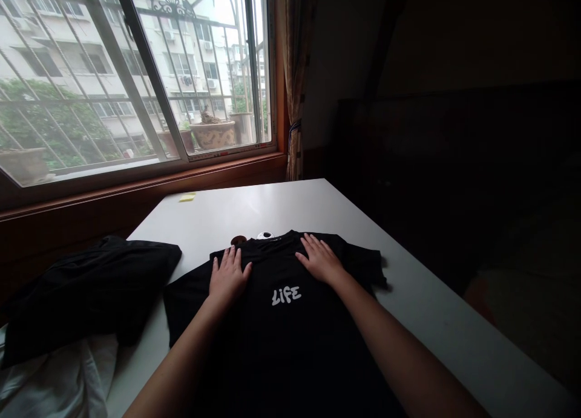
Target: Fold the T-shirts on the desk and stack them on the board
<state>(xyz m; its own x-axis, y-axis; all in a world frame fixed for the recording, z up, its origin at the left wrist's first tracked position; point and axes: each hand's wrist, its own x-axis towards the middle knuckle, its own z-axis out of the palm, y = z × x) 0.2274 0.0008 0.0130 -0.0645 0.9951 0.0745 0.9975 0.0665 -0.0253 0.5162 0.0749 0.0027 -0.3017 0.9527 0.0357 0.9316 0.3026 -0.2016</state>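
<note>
A black T-shirt (272,351) lies spread on the white table, its collar toward the far side and white lettering on its chest. My left hand (228,274) rests flat on the shirt near the left shoulder, fingers stretched out. On the other shoulder area lies my right hand (319,257), also flat with fingers apart. The sleeves reach out to both sides. Just beyond the collar, a brown round item (238,240) and a white round item with a dark centre (265,235) are partly covered by the shirt.
Dark folded clothing (91,285) lies at the table's left side, over a whitish cloth (59,375). A yellow sticky note (187,197) is on the far left of the white table (290,203). Beyond stand a barred window (195,73) and a tied curtain (295,103).
</note>
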